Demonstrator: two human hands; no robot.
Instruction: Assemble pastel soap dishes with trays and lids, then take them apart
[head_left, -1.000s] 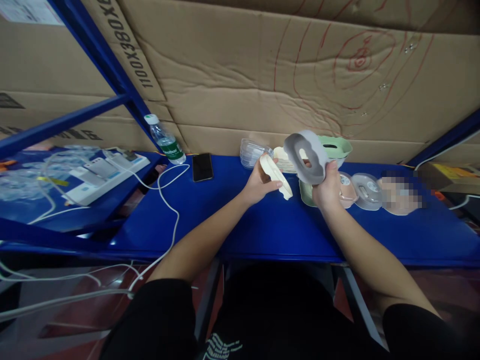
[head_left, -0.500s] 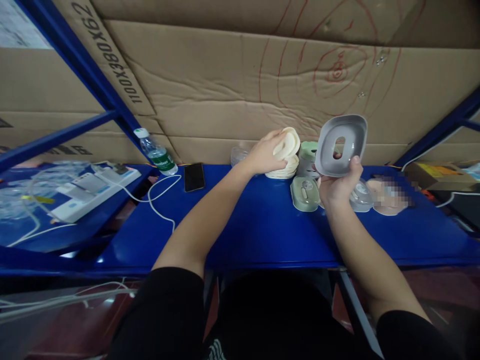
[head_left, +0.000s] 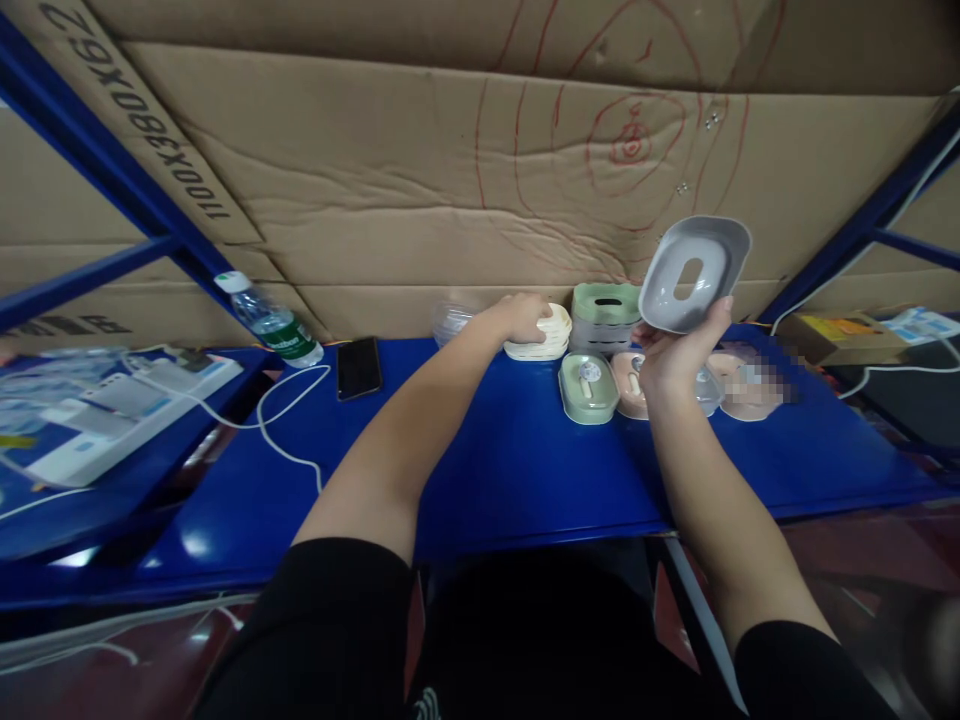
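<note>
My right hand (head_left: 679, 350) grips a grey plastic tray (head_left: 724, 255) by its lower edge. The tray is rounded, with an oval slot in its middle, and it is raised and tilted above the table. My left hand (head_left: 523, 318) reaches to a stack of cream-coloured oval pieces (head_left: 541, 348), its fingers curled over the top piece. Beside that stack stands another one, with a green slotted tray (head_left: 607, 300) on top of grey ones. In front of it sit a green lidded box (head_left: 589, 388) and a pink box (head_left: 630, 385). My right hand partly hides the boxes behind it.
Clear plastic pieces (head_left: 450, 322) lie behind my left forearm. On the left are a phone (head_left: 359, 368), a water bottle (head_left: 274, 325), a white cable (head_left: 262, 425) and a power strip (head_left: 139, 415). A cardboard sheet (head_left: 360, 170) closes off the back. A small carton (head_left: 844, 340) stands at right.
My left hand has lowered the cream piece onto its stack. My right hand still holds the grey tray, now turned a little. The camera view has shifted to the right.
</note>
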